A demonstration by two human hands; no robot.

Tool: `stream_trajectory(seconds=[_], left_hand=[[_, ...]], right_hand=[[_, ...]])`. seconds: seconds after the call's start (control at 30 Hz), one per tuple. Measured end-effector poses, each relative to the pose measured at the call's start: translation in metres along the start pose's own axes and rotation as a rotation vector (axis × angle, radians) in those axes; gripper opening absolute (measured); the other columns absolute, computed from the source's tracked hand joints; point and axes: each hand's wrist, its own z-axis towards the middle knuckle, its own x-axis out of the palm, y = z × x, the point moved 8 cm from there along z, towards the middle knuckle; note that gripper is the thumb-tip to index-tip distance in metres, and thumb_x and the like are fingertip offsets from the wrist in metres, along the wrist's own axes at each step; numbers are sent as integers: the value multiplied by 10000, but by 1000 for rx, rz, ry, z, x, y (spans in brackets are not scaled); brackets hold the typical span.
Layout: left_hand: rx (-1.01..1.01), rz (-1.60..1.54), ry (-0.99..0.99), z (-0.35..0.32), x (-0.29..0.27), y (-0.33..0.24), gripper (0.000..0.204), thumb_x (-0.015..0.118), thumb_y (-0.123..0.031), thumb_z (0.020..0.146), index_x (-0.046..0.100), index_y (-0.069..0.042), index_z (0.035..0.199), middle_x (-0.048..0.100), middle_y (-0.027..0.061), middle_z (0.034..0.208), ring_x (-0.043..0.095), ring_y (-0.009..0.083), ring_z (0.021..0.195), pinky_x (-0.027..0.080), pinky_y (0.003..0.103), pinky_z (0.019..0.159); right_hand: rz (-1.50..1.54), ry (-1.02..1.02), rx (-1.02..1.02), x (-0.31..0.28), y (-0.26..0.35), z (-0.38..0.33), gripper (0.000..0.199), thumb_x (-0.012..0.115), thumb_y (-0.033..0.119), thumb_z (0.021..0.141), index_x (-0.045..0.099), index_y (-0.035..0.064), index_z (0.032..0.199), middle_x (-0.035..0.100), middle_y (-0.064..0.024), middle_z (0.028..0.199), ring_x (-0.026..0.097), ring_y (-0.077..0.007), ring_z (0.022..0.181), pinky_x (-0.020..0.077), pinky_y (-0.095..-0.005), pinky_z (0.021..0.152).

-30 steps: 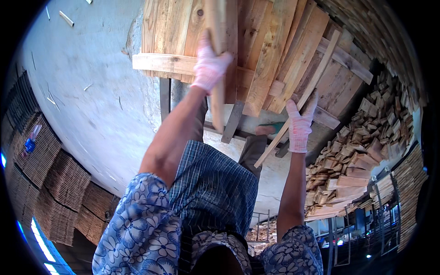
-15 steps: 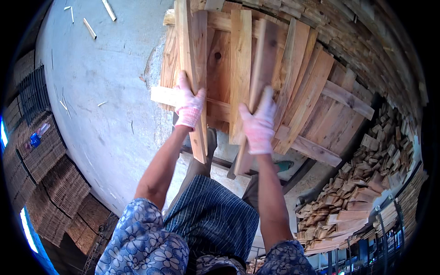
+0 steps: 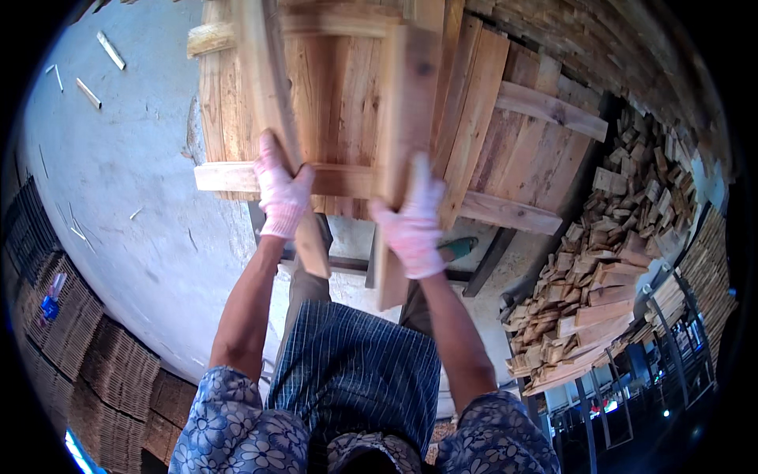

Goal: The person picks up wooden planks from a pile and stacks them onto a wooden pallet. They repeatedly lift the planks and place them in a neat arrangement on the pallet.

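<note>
My left hand [image 3: 283, 193], in a white and pink knit glove, is closed around the lower part of a long narrow plank [image 3: 268, 87]. The plank slants upward over a wooden panel [image 3: 339, 95] made of side-by-side boards on cross battens. My right hand [image 3: 414, 217], gloved the same way, grips a wider plank [image 3: 407, 118] with a dark knot near its top. Motion blurs this plank, and I cannot tell whether another lies against it. Both planks run roughly parallel, with the panel showing between them. Several loose boards [image 3: 474, 118] lie on the panel right of my right hand.
Dark metal supports [image 3: 489, 261] show under the panel. A heap of short wood offcuts [image 3: 600, 276] lies at the right, with stacked boards [image 3: 537, 31] behind. Wood slivers [image 3: 110, 51] lie on the concrete floor [image 3: 118, 158]. Bundled slatted stacks [image 3: 118, 355] stand at left.
The view has swung, shifting the panel leftward in the picture. Both hands keep their planks, and the right-hand plank has come nearer the left one. The strip of loose plank between them no longer shows separately.
</note>
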Motion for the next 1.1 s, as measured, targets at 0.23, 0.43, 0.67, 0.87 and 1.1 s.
stream_trajectory(seconds=[0.23, 0.43, 0.67, 0.87, 1.1], left_hand=[[-220, 472, 105, 9, 66, -50, 1081, 815, -353, 796, 154, -232, 1643, 471, 299, 1328, 533, 472, 1216, 485, 524, 1007], [-182, 533, 47, 5, 72, -53, 1080, 807, -368, 806, 142, -215, 1643, 469, 296, 1298, 552, 469, 1185, 495, 533, 989], [55, 630, 0, 15, 83, -48, 1104, 764, -367, 815, 88, -112, 1650, 487, 350, 1335, 539, 503, 1189, 449, 552, 1043], [-24, 528, 187, 48, 41, -20, 894, 758, -400, 827, 309, -126, 1550, 508, 301, 1435, 510, 449, 1312, 434, 475, 1091], [559, 397, 431, -51, 155, -191, 659, 643, -391, 926, 482, -77, 1483, 528, 248, 1428, 557, 389, 1281, 454, 450, 1076]], right_hand=[[-320, -194, 296, -173, -162, 70, 1010, 780, 326, 843, 179, 172, 1640, 341, -368, 1492, 438, -517, 1367, 406, -556, 1125], [-241, -326, 159, -146, -209, 130, 846, 621, 468, 951, 208, 192, 1635, 407, -370, 1422, 484, -557, 1276, 435, -570, 1060], [-842, -149, -83, -76, -178, 138, 703, 509, 439, 1010, 294, 121, 1600, 444, -347, 1416, 567, -494, 1075, 476, -570, 952], [-376, 23, 48, -119, -138, 101, 637, 582, 390, 961, 402, 162, 1528, 537, -270, 1313, 588, -454, 1180, 504, -510, 995], [137, -246, 377, -269, -275, -181, 480, 530, 284, 997, 512, 107, 1444, 561, -239, 1349, 556, -418, 1260, 450, -473, 1064]])
